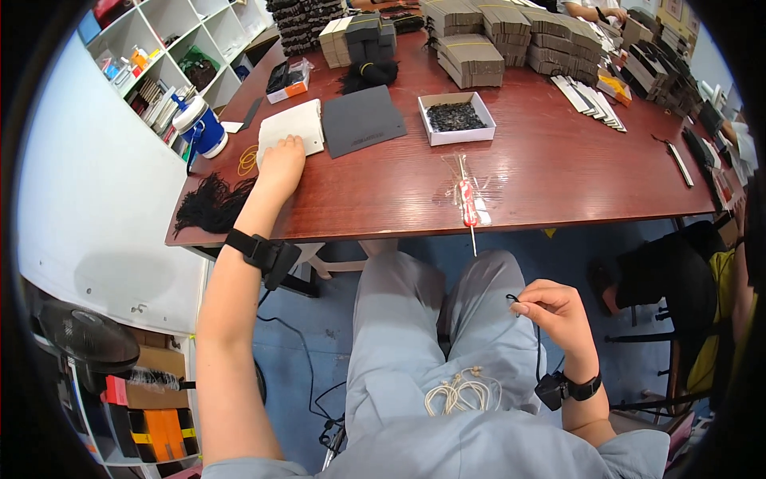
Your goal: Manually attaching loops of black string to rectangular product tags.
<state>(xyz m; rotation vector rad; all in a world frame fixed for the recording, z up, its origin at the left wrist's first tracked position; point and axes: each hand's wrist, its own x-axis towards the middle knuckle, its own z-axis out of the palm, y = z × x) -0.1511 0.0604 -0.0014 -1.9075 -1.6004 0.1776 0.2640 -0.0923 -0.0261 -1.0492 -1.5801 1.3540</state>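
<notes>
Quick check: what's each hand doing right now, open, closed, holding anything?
Left hand: open, fingers resting on the white sheet stack on the table.
Right hand: pinched shut on a thin black cord over the lap.

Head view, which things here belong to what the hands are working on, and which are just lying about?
In hand:
left hand on the white card stack
right hand pinching a black cord
cream cords on the lap

Lying about:
blue jug
white box of black pieces
red-handled tool
cardboard stacks
</notes>
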